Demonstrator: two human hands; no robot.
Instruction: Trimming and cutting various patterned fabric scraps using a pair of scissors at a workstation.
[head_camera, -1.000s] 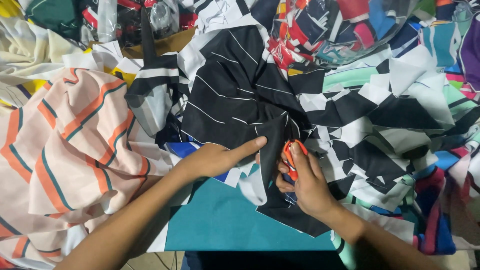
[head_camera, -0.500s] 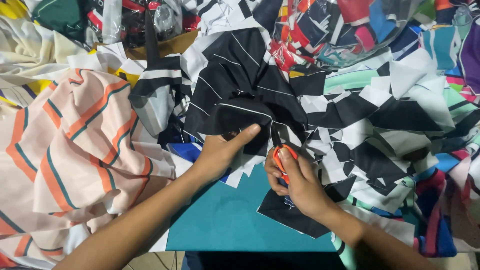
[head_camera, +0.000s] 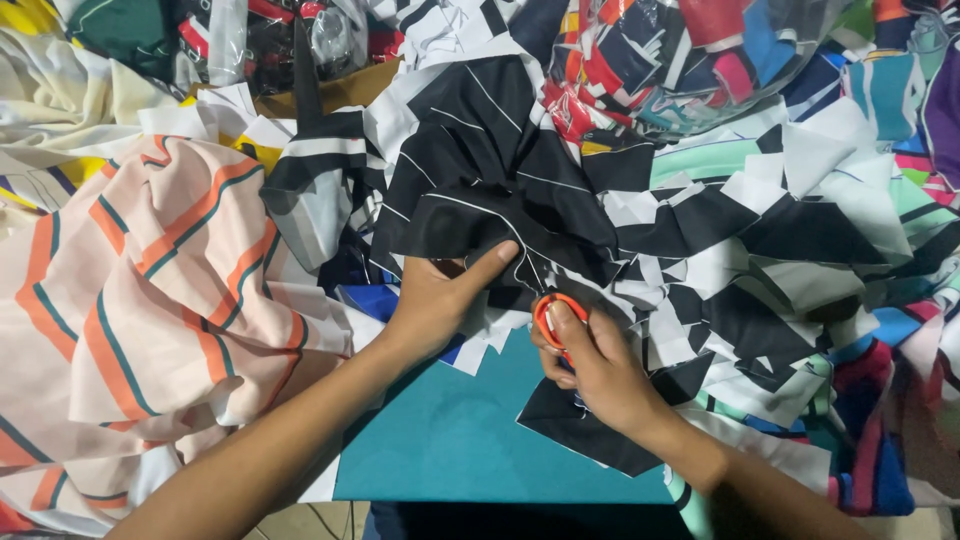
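Note:
My left hand (head_camera: 440, 300) pinches a fold of black fabric with thin white stripes (head_camera: 480, 160), thumb stretched along its lower edge. My right hand (head_camera: 590, 365) grips orange-handled scissors (head_camera: 548, 312), fingers through the loops; the blades are hidden under the cloth. Both hands sit close together over a teal surface (head_camera: 450, 440) at the bottom centre. A loose black piece (head_camera: 570, 425) lies under my right wrist.
A pink cloth with orange and teal stripes (head_camera: 140, 300) covers the left. Black-and-white cut scraps (head_camera: 760, 250) pile on the right. A clear bag of coloured fabric (head_camera: 680, 60) lies at the top, cream cloth (head_camera: 60, 100) top left.
Both hands have moved up and away from me along the black fabric. The scissors advanced with the right hand, and the black fold has bunched higher under the left hand.

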